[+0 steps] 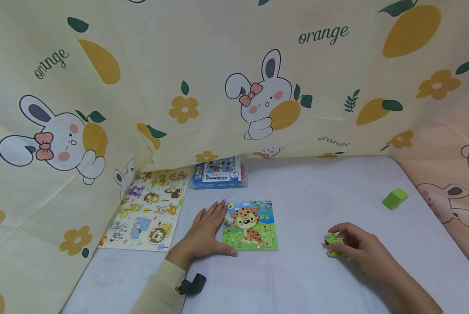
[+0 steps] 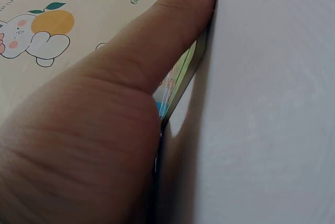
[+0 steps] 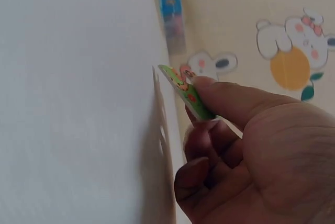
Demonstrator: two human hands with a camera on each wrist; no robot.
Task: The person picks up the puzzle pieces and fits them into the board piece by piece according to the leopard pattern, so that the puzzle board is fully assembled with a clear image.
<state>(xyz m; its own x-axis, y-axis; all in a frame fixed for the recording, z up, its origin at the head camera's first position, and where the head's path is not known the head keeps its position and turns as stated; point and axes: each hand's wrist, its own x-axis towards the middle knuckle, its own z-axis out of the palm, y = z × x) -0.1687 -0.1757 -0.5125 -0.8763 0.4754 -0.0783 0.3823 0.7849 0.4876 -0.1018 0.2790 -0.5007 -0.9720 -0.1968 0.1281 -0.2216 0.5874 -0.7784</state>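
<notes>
A square puzzle [image 1: 249, 226] with a spotted leopard cub on green grass lies at the middle of the table. My left hand [image 1: 204, 235] rests along its left side, fingers stretched out and thumb at the lower left corner. In the left wrist view, the thumb of that left hand [image 2: 120, 93] hides most of the puzzle's edge. Off to the right, my right hand [image 1: 361, 247] pinches a green jigsaw piece [image 1: 334, 240] between thumb and fingers. The right wrist view shows this jigsaw piece [image 3: 186, 93] held tilted, with a red flower printed on it.
A larger animal picture board [image 1: 146, 211] lies at the left, beside the curtain. Behind the puzzle sits a blue boxed set [image 1: 220, 174]. One green block [image 1: 395, 199] stands at the far right. A patterned curtain [image 1: 203, 56] hangs round the table's back and sides.
</notes>
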